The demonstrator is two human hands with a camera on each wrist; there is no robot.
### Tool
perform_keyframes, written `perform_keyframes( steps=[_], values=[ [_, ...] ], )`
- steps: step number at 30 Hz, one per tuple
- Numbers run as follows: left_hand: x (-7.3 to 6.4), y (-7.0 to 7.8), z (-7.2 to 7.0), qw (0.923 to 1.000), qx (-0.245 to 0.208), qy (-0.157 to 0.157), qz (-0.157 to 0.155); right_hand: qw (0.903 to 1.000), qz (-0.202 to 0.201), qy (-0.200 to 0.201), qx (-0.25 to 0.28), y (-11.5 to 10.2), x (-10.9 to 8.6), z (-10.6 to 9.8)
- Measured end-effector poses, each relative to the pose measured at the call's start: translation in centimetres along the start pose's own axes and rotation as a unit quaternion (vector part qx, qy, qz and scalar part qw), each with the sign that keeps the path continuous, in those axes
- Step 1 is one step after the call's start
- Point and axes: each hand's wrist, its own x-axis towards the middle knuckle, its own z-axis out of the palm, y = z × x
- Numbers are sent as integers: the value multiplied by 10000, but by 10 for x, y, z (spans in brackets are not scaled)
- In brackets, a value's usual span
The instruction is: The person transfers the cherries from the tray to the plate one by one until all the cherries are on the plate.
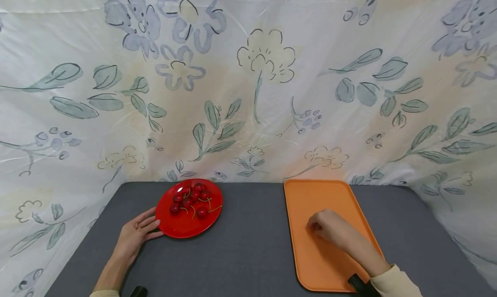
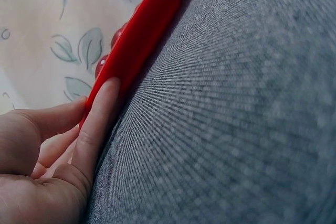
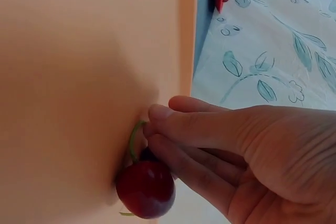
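A red plate (image 1: 184,229) bearing several dark red cherries (image 1: 187,202) is at the back left of the table. My left hand (image 1: 133,234) grips its near-left rim, thumb on the edge and another finger along the outer side, as the left wrist view shows. Over the orange tray (image 1: 310,195), my right hand (image 1: 333,229) has its fingertips together. Close up in the right wrist view, these fingertips pinch the green stem of a cherry (image 3: 146,190) low at the tray's surface; whether it touches cannot be told. A small dark shape behind that cherry is partly hidden.
The grey tabletop (image 1: 240,245) lies between plate and tray. Behind it and along the sides hangs a floral cloth (image 1: 268,115), close to the far edges of both. A low raised rim (image 1: 291,228) runs round the tray.
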Motion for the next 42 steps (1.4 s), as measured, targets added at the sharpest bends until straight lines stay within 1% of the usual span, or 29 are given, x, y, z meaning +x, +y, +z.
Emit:
perform_keyframes(
  steps=[2,5,7,9,13,16,25,30,34,42],
  values=[
    [0,0,0,10000,19,15,-9,10000,50,25,0,0,-1,1],
    [0,0,0,10000,45,5,-10,9998,147,48,-151,-1,-2,2],
    [-1,0,0,10000,43,-6,-2,9992,232,63,-316,-2,-2,3],
    [-1,0,0,10000,31,-5,15,9982,228,104,-541,-3,-3,5],
    [-2,0,-1,10000,-17,-34,44,9956,137,355,-859,-4,-3,8],
    [-2,0,-2,10000,-65,-56,37,9942,102,538,-928,-4,-4,10],
    [-2,1,-2,10000,-85,-42,19,9903,-29,528,-1286,-8,-3,16],
    [-2,2,0,10000,-23,-42,11,9862,180,494,-1571,-12,-8,16],
    [-2,2,1,10000,-35,-26,29,9812,205,523,-1846,-11,-12,15],
    [-3,0,0,9999,-89,-56,103,9794,8,662,-1906,-2,-10,20]
  ],
)
